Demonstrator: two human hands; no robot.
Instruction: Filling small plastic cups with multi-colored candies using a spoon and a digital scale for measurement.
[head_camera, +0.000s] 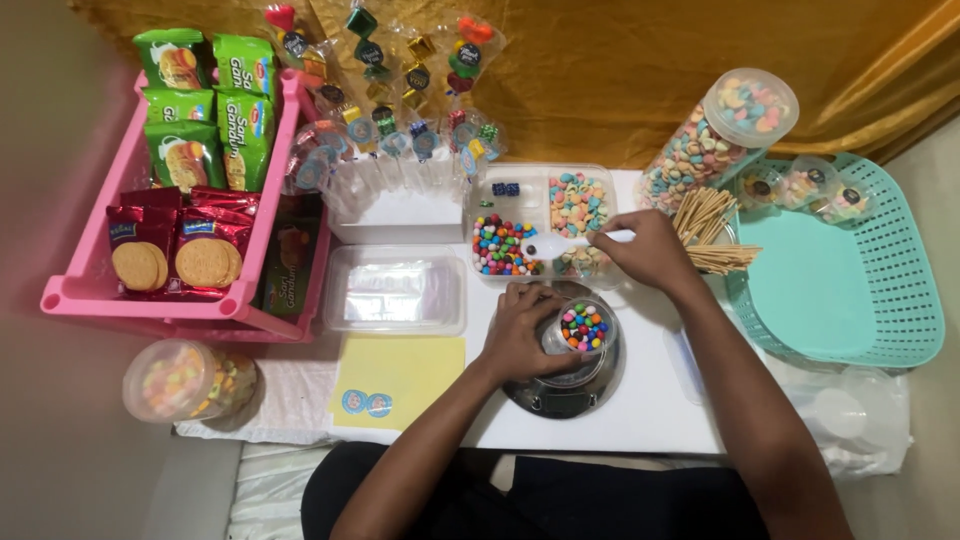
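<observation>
Just below the middle of the frame, the person's left hand (528, 325) wraps around a small clear cup (582, 328) that stands on a round metal scale (566, 385) on the white counter (650, 400). The grip is closed about the cup's side, fingers curled around the wall, thumb side toward the body. The cup is filled close to its rim with small round candies in many colours.

The right hand (650, 250), above and to the right, pinches the handle of a white plastic spoon (560, 243); its bowl hovers over the divided clear tray (540, 225) of sweets at the centre of the frame. That grip is a tight fingertip pinch near the handle's end.

The cup looks thin-walled and light, and probably smooth and a little slippery, so it would flex if squeezed hard. A hold around its lower wall, as now, seems best, since the loose candies could roll out if it tips. The spoon looks stiff enough but very light, so it should be easy to steer from the handle.

A bundle of wooden skewers (705, 230) lies just right of the right hand, beside a teal basket (900, 300). A pink rack (90, 290) of biscuit packets fills the upper left.
</observation>
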